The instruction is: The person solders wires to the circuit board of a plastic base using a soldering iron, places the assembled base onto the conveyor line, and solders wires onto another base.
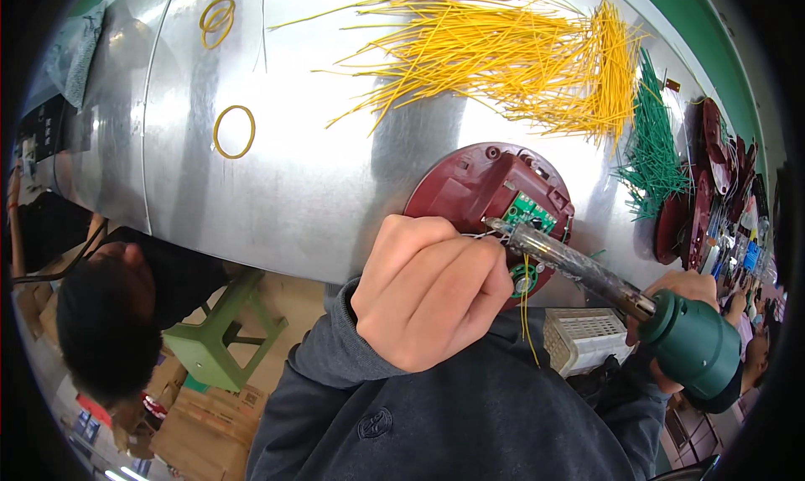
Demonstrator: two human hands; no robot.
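A dark red round plastic housing [453, 182] lies on the metal table, with a green circuit board [531, 213] set in it. My left hand [432, 292] is closed in a pinch over the housing's near edge, and a thin pale wire shows at its fingertips. In my right hand [683, 290] is a soldering iron [692, 343] by its green handle. The iron's tip meets the area beside the board, close to the left fingertips; whether it touches is unclear. Yellow wires [526, 309] hang down from the housing past a small round green part [524, 280].
Loose yellow wires [503, 53] and green wires [654, 145] are heaped at the back. More dark red housings [700, 204] lie at the right. Rubber bands [234, 132] rest at the left. Below are a white crate [587, 338] and a green stool [210, 338]; a person [109, 313] sits left.
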